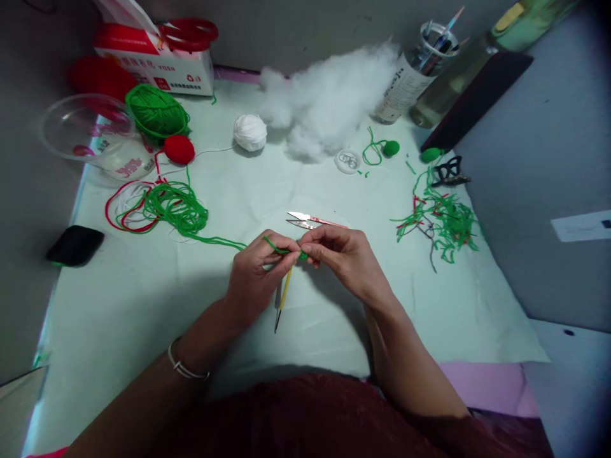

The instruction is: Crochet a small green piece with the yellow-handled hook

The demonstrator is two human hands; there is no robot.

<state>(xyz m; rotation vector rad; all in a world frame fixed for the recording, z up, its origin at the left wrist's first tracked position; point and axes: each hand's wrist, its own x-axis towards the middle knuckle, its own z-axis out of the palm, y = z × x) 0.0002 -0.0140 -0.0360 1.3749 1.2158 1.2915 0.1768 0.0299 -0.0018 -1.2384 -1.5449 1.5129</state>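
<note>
Both of my hands meet over the middle of the table, pinching a small piece of green crochet work [303,256], mostly covered by my fingers. Green yarn [217,241] runs from the loose coil at the left into my left hand [260,267] and loops over its index finger. My right hand [341,254] grips the same small piece with thumb and forefinger. Beneath my hands a crochet hook [285,294] with a yellow handle lies on the cloth, its metal tip toward me. Just beyond my fingers rest thread snips [310,220], blades pointing left.
Green yarn coils [176,207], a red ball [179,149], a green skein [157,113] and a white ball [250,133] sit at the left. White stuffing [329,102] lies at the back. Yarn scraps [449,219] and a black clip [449,172] are at the right.
</note>
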